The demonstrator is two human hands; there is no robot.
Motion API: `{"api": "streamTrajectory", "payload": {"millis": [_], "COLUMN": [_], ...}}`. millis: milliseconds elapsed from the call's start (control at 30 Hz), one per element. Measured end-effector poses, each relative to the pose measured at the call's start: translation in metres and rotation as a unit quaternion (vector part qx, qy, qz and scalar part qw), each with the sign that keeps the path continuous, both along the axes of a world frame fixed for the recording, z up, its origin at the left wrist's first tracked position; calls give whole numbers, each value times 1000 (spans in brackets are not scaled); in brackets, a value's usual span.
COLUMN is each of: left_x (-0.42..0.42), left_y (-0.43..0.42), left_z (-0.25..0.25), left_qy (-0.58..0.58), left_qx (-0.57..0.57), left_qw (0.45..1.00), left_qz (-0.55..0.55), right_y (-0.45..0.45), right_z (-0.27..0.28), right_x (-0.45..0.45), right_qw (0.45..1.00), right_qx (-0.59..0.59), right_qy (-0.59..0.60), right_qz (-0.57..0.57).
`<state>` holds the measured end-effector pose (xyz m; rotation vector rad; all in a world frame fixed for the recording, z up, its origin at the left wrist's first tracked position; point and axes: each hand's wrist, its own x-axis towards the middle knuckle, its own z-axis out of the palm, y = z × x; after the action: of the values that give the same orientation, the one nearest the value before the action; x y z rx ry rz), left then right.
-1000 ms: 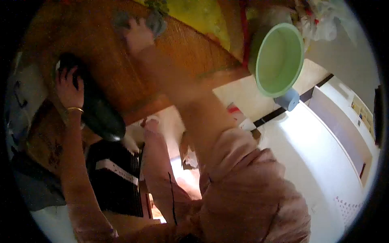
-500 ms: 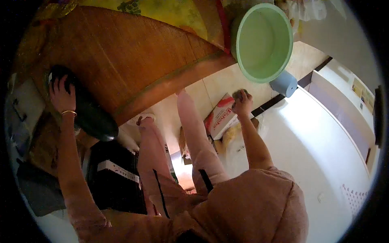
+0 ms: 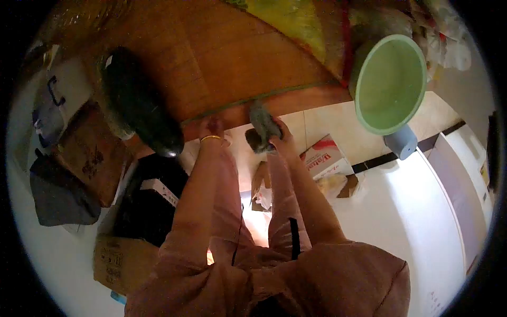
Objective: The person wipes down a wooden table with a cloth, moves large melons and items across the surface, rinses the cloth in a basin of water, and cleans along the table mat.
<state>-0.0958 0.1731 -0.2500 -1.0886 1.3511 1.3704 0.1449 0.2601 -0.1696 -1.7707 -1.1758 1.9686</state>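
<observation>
My right hand (image 3: 281, 136) grips a grey-green cloth (image 3: 263, 122), bunched and hanging, in front of the wooden table's edge. My left hand (image 3: 212, 128) is at the same edge, left of the cloth and apart from it. Its fingers are blurred and dim, so their pose is unclear. A long dark green winter melon (image 3: 140, 100), with a small white sticker at its far end, lies on the left part of the wooden tabletop (image 3: 211, 58). Neither hand touches it.
A pale green basin (image 3: 391, 84) stands at the right, beside a blue-grey cup-like container (image 3: 400, 142). A red-and-white carton (image 3: 325, 158) sits below on the floor. Several boxes, including a brown cardboard box (image 3: 119, 264), are at the left, near a black box (image 3: 150, 195).
My left hand has come off the winter melon and moved right to the table's edge. My right hand has brought the cloth left, up to the edge. The view has shifted.
</observation>
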Motion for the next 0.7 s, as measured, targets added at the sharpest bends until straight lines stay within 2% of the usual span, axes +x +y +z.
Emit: {"api": "streamTrajectory", "payload": {"millis": [33,67,100,133,167,200,333,433,500,533,600,633,700], "left_x": [1,3,3,3,-1,-3,-11,-17,-19,-18,-16,-16,-15], "left_y": [-7,-20,-13,-6,40,68,39,39,66,69,69,64,47], "left_z": [-16,-43,-38,-33,12,35,-12,-14,33,41,51,53,49], "left_qy": [2,46,69,90,46,0,-45,-74,-48,-48,-67,-67,-67], "left_qx": [-8,-34,-47,-60,-106,-147,-146,-146,-67,-67,-32,-30,58], "left_qw": [1000,998,996,993,988,959,962,964,989,990,987,987,985], "left_qz": [3,-22,-34,-47,100,244,227,210,119,118,146,142,145], "right_y": [-8,-9,-9,-17,-23,-24,-22,-9,3,0,-9,-14,-20], "right_z": [-4,9,15,11,3,-3,-7,6,27,22,12,7,12], "right_x": [3,-1,-4,2,8,11,13,2,-15,-13,-12,-10,-15], "right_qw": [1000,997,989,989,993,996,999,997,983,983,996,996,999], "right_qx": [-8,-55,-100,-102,-87,-69,-8,-25,-129,-129,-82,-80,2], "right_qy": [2,27,52,52,23,-5,18,38,57,57,14,14,-14], "right_qz": [3,-48,-100,-98,-76,-53,-46,-60,-116,-117,28,24,33]}}
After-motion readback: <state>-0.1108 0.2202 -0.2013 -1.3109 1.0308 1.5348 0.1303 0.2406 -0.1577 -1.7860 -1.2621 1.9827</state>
